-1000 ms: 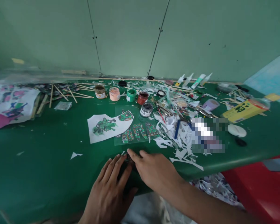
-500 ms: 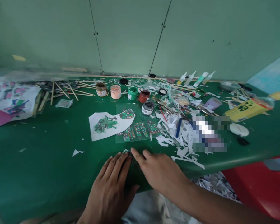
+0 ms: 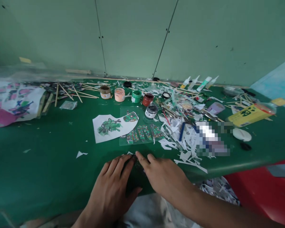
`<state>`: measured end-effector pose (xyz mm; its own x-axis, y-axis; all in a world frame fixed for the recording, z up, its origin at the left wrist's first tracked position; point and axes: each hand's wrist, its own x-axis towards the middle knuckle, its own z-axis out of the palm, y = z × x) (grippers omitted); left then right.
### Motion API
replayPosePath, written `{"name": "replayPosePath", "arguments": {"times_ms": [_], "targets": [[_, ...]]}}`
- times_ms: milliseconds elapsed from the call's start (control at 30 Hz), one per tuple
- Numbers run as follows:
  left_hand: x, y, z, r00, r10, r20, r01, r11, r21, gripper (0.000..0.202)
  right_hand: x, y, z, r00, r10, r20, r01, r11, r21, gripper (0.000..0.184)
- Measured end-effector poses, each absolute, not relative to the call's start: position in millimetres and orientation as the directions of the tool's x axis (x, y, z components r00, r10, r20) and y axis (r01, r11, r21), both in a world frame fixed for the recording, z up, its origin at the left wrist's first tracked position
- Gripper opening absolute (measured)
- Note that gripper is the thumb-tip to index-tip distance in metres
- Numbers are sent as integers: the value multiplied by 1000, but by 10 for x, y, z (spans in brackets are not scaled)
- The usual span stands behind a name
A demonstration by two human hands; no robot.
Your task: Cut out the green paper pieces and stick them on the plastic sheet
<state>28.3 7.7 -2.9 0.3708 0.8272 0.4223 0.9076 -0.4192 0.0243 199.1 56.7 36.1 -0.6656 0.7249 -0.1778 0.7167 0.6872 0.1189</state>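
Observation:
My left hand (image 3: pixel 112 186) lies flat on the green table (image 3: pixel 42 152) near its front edge, fingers stretched out. My right hand (image 3: pixel 163 177) lies beside it, fingers extended and pointing left. The fingertips of both press on a small dark piece (image 3: pixel 135 161), mostly hidden between them. Just beyond lies a clear sheet with painted green cut-outs (image 3: pixel 141 133). To its left is a white paper with a green figure (image 3: pixel 109 126).
Several small paint jars (image 3: pixel 120 94) stand in a row further back. A heap of white paper scraps (image 3: pixel 180 133) and tools spreads to the right, with glue tubes (image 3: pixel 199 83) and a yellow box (image 3: pixel 248 114). Wooden sticks (image 3: pixel 71 92) and printed sheets (image 3: pixel 14 103) lie at left.
Both hands stay pressed on the same spot at the table's front edge. The view has shifted slightly; nothing else on the table has moved.

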Motion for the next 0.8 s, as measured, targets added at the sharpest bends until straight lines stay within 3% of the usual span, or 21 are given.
{"name": "replayPosePath", "arguments": {"times_ms": [367, 800], "targets": [[272, 83, -36, 405, 802, 439, 902, -429, -47, 45, 1981, 511, 323, -642, 751, -154, 746, 658, 99, 67], [283, 86, -23, 405, 817, 411, 904, -426, -44, 46, 2057, 484, 306, -655, 741, -145, 732, 670, 121, 70]]}}
